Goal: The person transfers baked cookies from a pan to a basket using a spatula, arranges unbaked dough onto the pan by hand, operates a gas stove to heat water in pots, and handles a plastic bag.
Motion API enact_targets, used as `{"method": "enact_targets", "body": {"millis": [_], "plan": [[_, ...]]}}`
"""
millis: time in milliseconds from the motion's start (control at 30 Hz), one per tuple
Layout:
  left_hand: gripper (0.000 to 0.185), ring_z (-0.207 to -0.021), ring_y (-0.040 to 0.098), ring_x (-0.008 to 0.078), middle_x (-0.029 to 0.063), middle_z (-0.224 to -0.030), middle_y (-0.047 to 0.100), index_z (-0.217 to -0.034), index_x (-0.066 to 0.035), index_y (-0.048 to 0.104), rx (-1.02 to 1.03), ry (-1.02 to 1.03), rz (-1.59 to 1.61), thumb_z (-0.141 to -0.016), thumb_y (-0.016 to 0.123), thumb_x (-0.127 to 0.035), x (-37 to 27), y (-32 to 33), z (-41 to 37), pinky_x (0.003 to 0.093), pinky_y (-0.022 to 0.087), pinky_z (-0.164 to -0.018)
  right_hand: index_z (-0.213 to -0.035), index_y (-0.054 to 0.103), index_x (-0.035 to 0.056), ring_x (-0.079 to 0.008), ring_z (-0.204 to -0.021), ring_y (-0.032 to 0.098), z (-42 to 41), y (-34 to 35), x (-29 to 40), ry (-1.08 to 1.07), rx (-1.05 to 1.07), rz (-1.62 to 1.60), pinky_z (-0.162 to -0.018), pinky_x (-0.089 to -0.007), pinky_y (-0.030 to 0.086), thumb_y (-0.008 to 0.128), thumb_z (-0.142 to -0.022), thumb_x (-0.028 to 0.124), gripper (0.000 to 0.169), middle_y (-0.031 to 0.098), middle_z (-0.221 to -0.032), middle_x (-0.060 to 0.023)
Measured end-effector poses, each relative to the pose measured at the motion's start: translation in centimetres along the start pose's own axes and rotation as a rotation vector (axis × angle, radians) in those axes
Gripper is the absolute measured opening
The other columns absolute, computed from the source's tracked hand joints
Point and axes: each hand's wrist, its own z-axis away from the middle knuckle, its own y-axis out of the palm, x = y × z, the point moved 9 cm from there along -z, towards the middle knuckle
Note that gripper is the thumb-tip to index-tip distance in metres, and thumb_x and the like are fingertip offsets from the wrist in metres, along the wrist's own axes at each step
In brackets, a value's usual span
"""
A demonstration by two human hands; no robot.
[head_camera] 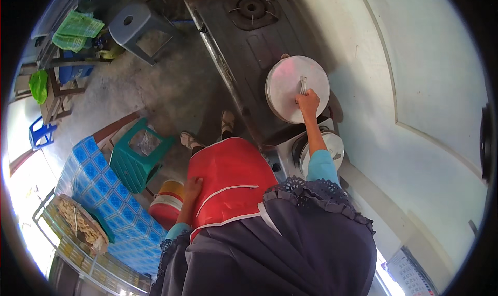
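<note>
My right hand (pixel 308 101) grips the handle of a large round metal lid (pixel 286 76), which covers a pot on the dark metal stove top (pixel 260 55). A second, smaller lidded pot (pixel 334 150) sits below it on a metal stove unit (pixel 286 156), partly hidden by my right forearm. My left hand (pixel 193 187) hangs at the left side of the red apron (pixel 233 167), its fingers loosely bent against the cloth, with nothing seen in it. Whatever is inside the pots is hidden.
A gas burner (pixel 252 7) is at the stove's far end. Left of me stand a green plastic stool (pixel 134 173), a red container (pixel 165 210) and a table with a blue checked cloth (pixel 116 202). A gray stool (pixel 134 20) stands farther off. A pale wall (pixel 420 74) borders the stove.
</note>
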Motion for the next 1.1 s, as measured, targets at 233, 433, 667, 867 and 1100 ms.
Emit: {"method": "enact_targets", "body": {"millis": [233,433,667,867,1100], "plan": [[0.043,-0.109,0.058,0.0408,0.0233,-0.116,0.062,-0.121,-0.010,0.061,0.110,-0.071,0.150,-0.092,0.050,-0.041,4.1,4.1,0.9,0.0477,0.045,-0.093,-0.059,0.045,0.0017,-0.0202,-0.042,0.055,-0.1,-0.5,-0.2,-0.122,-0.118,0.064,-0.041,-0.0349,0.045,0.069,-0.061,0.011,0.026,0.055,-0.052,-0.0115],[0.054,-0.122,0.044,0.0524,0.0279,-0.134,0.047,-0.134,-0.015,0.050,0.339,0.021,-0.073,-0.092,0.044,-0.049,4.3,6.5,1.7,0.0545,0.042,-0.097,-0.082,0.060,-0.0008,-0.0281,-0.066,0.064,2.3,-1.8,0.6,-0.081,-0.201,0.112,-0.063,-0.0379,0.051,0.072,-0.063,0.012,0.026,0.064,-0.071,-0.0125],[0.079,-0.132,0.031,0.0546,0.0363,-0.148,0.019,-0.152,-0.022,0.019,0.392,-0.228,-0.115,-0.089,0.043,-0.062,11.8,11.0,1.9,0.0532,0.037,-0.104,-0.097,0.066,0.0067,-0.0339,-0.076,0.064,18.5,6.9,5.7,-0.561,0.085,0.217,-0.069,-0.0427,0.049,0.061,-0.080,0.007,0.018,0.065,-0.082,-0.0140],[0.087,-0.120,0.044,0.0562,0.0446,-0.140,0.025,-0.153,-0.016,0.012,0.192,-0.260,0.043,-0.088,0.048,-0.062,17.0,10.6,1.1,0.0531,0.040,-0.100,-0.092,0.069,0.0086,-0.0368,-0.073,0.064,31.3,20.4,-3.1,-0.367,0.537,0.252,-0.065,-0.0452,0.050,0.059,-0.081,0.010,0.015,0.066,-0.077,-0.0172],[0.073,-0.111,0.051,0.0531,0.0418,-0.130,0.042,-0.147,-0.003,0.027,-0.056,-0.362,0.197,-0.095,0.045,-0.051,21.4,11.7,-4.0,0.0530,0.041,-0.096,-0.105,0.068,0.0047,-0.0196,-0.068,0.066,36.9,28.1,-3.8,-0.139,0.716,0.250,-0.065,-0.0309,0.051,0.067,-0.087,0.018,0.023,0.069,-0.082,-0.0131]]}}
